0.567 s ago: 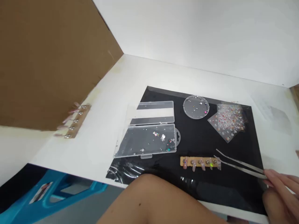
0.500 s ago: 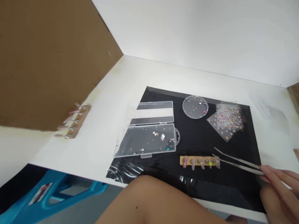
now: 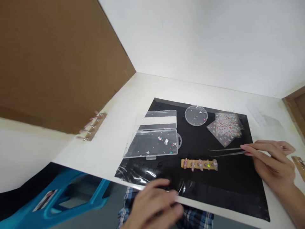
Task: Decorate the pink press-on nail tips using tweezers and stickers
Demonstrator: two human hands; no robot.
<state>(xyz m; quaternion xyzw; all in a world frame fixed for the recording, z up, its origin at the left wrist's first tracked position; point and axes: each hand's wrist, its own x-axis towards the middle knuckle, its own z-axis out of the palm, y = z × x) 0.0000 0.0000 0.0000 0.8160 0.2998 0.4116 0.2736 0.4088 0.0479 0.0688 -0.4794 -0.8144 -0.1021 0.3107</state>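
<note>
white bench (image 3: 114,133) carries a glossy black mat (image 3: 228,184); near its right edge, right hand (image 3: 271,159) fingers pinch thin, shiny steel tweezers (image 3: 226,151). left hand (image 3: 154,206) fingers curl loosely at the front edge, holding nothing.

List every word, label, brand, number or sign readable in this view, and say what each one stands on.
None can be read.
Sticker sheets: small coloured motifs only, no lettering made out.
Clear plastic box: loose sparkly bits, no label visible.
Round clear dish: no marking.
Strip of false nails: decorations, no text.
Blue plastic object: a pale patch, too blurred to read.
Tweezers at the right hand: no engraving discernible.
</note>
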